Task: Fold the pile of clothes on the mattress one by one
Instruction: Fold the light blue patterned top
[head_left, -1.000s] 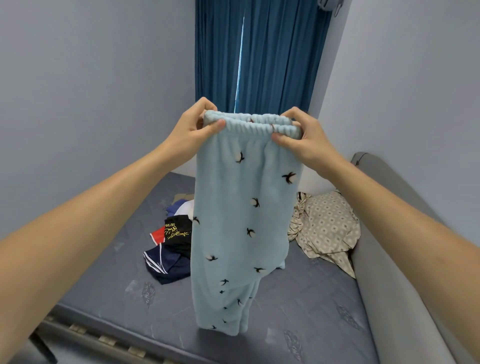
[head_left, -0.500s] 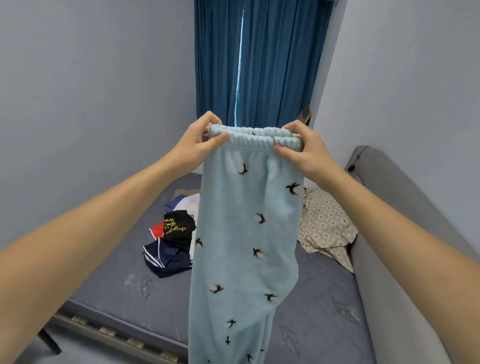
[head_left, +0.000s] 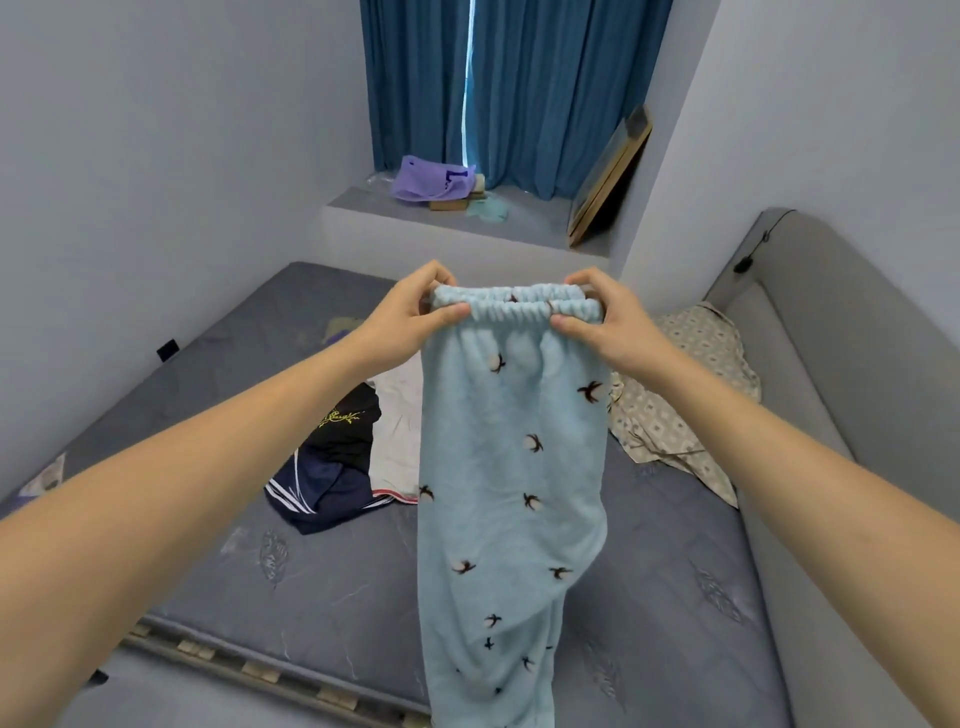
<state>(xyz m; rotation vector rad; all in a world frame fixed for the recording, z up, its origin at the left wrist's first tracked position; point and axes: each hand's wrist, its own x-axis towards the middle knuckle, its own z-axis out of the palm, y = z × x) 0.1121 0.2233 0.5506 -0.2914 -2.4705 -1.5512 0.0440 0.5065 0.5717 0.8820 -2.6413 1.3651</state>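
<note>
Both hands had been brought lower than half a second before, so that the waistband, earlier held against the blue curtain (head_left: 519, 93), was now seen in front of the mattress (head_left: 332, 592), and a ledge (head_left: 524, 218) under the curtain with a purple bag (head_left: 431, 179) and a leaning framed board (head_left: 610, 174) had come into view. The light blue pyjama trousers (head_left: 511, 493), printed with small dark birds, were held up by the elastic waistband and hung straight down past the mattress edge, the legs apparently laid together, though the lower end was cut off by the frame. The left hand (head_left: 410, 312) was clamped on the waistband's left end, thumb in front and fingers curled behind; the right hand (head_left: 608, 319) was pinched on the right end in the same way. Both forearms were stretched forward, nearly level. The remaining pile of clothes (head_left: 348, 457) lay on the mattress behind the trousers, to the left, and a patterned pillow (head_left: 685, 395) rested by the grey headboard (head_left: 831, 332).
</note>
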